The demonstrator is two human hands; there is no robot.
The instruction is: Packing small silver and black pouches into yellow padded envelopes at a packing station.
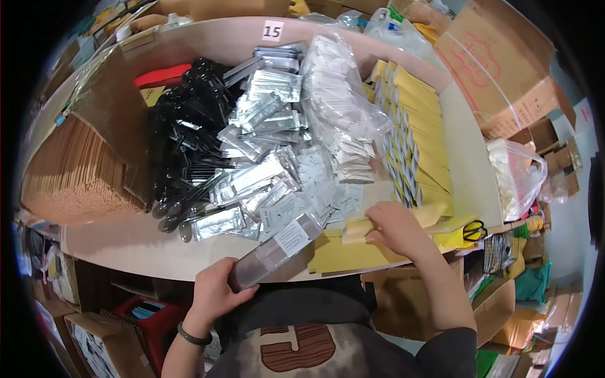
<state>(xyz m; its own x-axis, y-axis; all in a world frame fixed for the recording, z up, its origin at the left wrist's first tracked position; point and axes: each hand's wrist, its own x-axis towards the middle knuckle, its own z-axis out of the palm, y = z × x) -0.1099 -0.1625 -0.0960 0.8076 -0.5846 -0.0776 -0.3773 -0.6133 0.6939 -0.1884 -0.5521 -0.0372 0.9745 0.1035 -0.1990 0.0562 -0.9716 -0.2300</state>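
My left hand (216, 288) is closed round the near end of a long transparent plastic box (265, 258) with dark contents and a white label on its far end. The box lies tilted over the table's front edge, pointing to the far right. My right hand (397, 230) pinches a yellow paper envelope (359, 230) near its edge. Beneath it, more yellow envelopes (343, 255) lie at the table's front edge, beside the box's labelled end. Just beyond the box are a heap of silvery flat packets (252, 176) and scattered small white printed packets (318, 183).
Black spoon-like items (189, 126) are piled left of the packets, beside a carton of brown cardboard pieces (75, 170). A plastic bag of white packets (334, 88) and a row of yellow padded envelopes (416, 132) stand behind. Black-handled scissors (472, 231) lie at the right edge.
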